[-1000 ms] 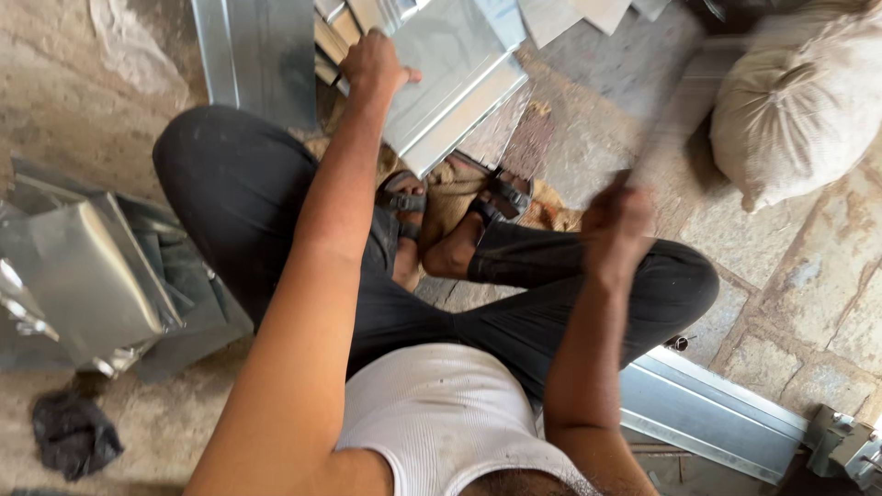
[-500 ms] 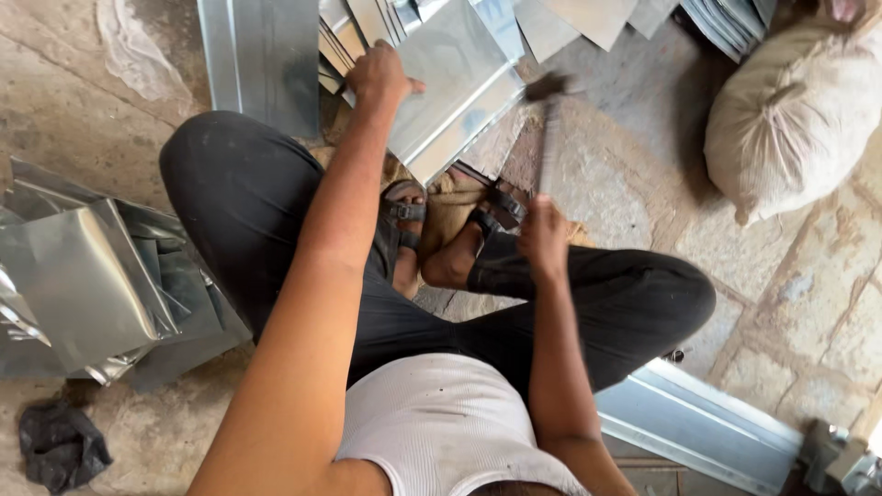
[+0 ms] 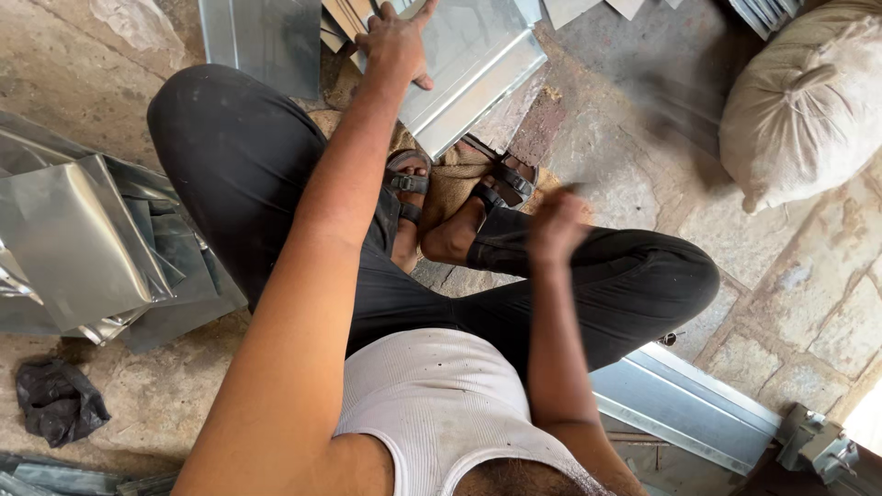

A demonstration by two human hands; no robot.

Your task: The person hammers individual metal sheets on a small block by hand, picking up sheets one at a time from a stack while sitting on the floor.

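My left hand (image 3: pixel 397 41) lies flat with fingers spread on a folded galvanised metal sheet (image 3: pixel 473 60) in front of my crossed legs, pressing it down. My right hand (image 3: pixel 554 225) is clenched in a fist above my right knee and is blurred by motion. It grips a hammer whose handle (image 3: pixel 661 119) shows only as a faint blurred streak running up and to the right; its head cannot be made out. My sandalled feet (image 3: pixel 459 193) rest on sacking just below the sheet's near edge.
A pile of bent metal sheets (image 3: pixel 78 243) lies on the left. A stuffed cloth sack (image 3: pixel 808 101) sits top right. A long metal channel (image 3: pixel 689 409) lies lower right, another sheet (image 3: pixel 266 37) top left, a black rag (image 3: pixel 55 400) lower left.
My right hand swung the hammer down onto the sheet's edge half a second ago, and has now pulled back toward my knee, the hammer blurred. My left hand stayed on the sheet.
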